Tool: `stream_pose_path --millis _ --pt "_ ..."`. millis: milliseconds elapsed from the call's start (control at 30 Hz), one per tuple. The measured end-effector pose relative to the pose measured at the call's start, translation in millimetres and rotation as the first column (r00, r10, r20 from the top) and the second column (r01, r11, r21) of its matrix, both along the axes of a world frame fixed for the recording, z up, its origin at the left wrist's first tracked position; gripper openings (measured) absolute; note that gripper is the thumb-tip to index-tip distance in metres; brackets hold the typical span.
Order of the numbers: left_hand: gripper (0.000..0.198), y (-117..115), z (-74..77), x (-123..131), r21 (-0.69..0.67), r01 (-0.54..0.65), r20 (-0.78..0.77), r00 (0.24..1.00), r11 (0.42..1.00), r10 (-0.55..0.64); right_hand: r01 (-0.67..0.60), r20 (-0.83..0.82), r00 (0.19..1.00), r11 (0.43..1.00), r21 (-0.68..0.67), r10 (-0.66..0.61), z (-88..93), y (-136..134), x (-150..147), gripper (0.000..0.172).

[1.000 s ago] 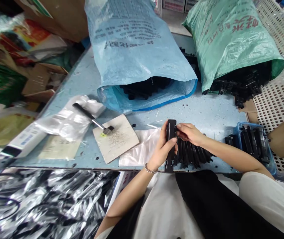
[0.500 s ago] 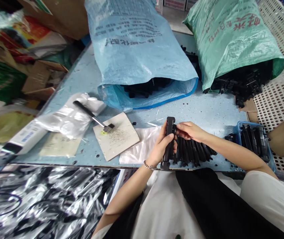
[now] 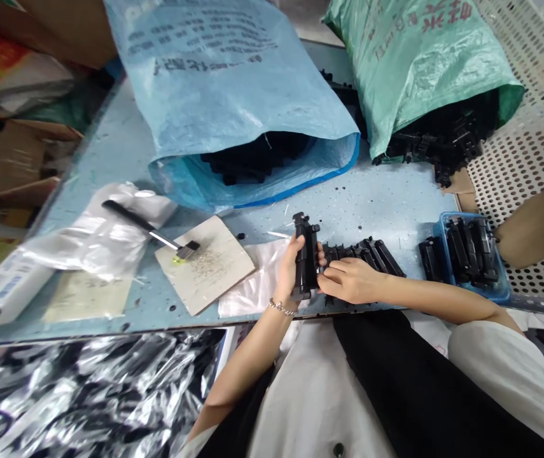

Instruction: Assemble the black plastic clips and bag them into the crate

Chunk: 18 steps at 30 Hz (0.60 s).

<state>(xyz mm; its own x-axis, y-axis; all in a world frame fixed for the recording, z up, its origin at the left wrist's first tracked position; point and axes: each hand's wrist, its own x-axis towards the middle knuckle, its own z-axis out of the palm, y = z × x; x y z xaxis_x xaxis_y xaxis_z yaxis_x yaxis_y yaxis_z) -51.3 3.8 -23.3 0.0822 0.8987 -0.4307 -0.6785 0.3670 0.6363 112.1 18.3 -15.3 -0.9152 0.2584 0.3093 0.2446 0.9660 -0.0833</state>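
My left hand (image 3: 291,264) is wrapped round a long black plastic part (image 3: 306,254), held upright above the table's front edge. Small knobs stick out at its top end. Against the lower right side of that part, my right hand (image 3: 348,280) has its fingers bent and pressed together; whatever is between the fingertips is hidden. Just beyond the right hand, a row of similar black parts (image 3: 379,254) lies side by side on the table, partly covered by the hand and forearm.
A blue bag (image 3: 252,95) and a green bag (image 3: 424,76) lie open with black parts inside. At right stands a blue basket (image 3: 503,289) of black parts. A black-handled scraper-like tool (image 3: 145,222) rests on a pale square board (image 3: 214,273) near clear plastic bags (image 3: 104,235).
My right hand has slid from the upper right side of the black part down to its lower end. The part has turned in my left hand, and the camera view has shifted.
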Motion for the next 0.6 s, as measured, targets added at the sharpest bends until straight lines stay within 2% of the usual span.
stream_pose_path --millis 100,200,267,333,367,433,533,600 --pt "0.045 -10.4 -8.1 1.9 0.083 -0.097 -0.153 0.982 0.992 0.109 0.169 0.015 0.985 0.964 -0.207 -0.17 -17.7 -6.7 2.4 0.035" --pt "0.04 -21.4 -23.2 -7.5 0.05 -0.081 -0.244 0.965 0.995 0.091 0.356 0.054 0.931 0.865 -0.352 -0.361 -23.5 -9.2 27.3 0.031" --pt "0.041 -28.7 -36.3 -11.9 -0.013 -0.025 -0.272 0.962 1.0 0.021 0.58 0.113 0.805 0.734 -0.353 -0.582 -22.8 -12.0 55.2 0.027" --pt "0.049 -35.3 -49.4 -7.9 -0.083 0.015 -0.275 0.961 0.996 -0.037 0.784 0.23 0.612 0.541 -0.305 -0.757 -23.5 -19.7 82.6 0.041" --pt "0.054 -37.7 -55.2 -2.5 -0.109 0.017 -0.271 0.961 0.994 -0.046 0.847 0.306 0.526 0.454 -0.278 -0.793 -25.3 -25.8 92.8 0.054" --pt "0.06 -39.9 -64.3 12.3 -0.117 -0.02 -0.268 0.963 0.993 -0.012 0.917 0.439 0.396 0.322 -0.237 -0.807 -31.2 -41.2 102.9 0.075" --pt "0.058 -35.6 -73.5 30.4 -0.03 -0.126 -0.273 0.955 0.992 0.113 0.961 0.485 0.271 0.204 -0.187 -0.831 -40.8 -60.0 95.9 0.085" --pt "0.052 -28.4 -80.0 33.2 0.008 -0.17 -0.281 0.945 0.985 0.165 0.972 0.459 0.222 0.158 -0.174 -0.86 -44.4 -62.7 87.9 0.083"
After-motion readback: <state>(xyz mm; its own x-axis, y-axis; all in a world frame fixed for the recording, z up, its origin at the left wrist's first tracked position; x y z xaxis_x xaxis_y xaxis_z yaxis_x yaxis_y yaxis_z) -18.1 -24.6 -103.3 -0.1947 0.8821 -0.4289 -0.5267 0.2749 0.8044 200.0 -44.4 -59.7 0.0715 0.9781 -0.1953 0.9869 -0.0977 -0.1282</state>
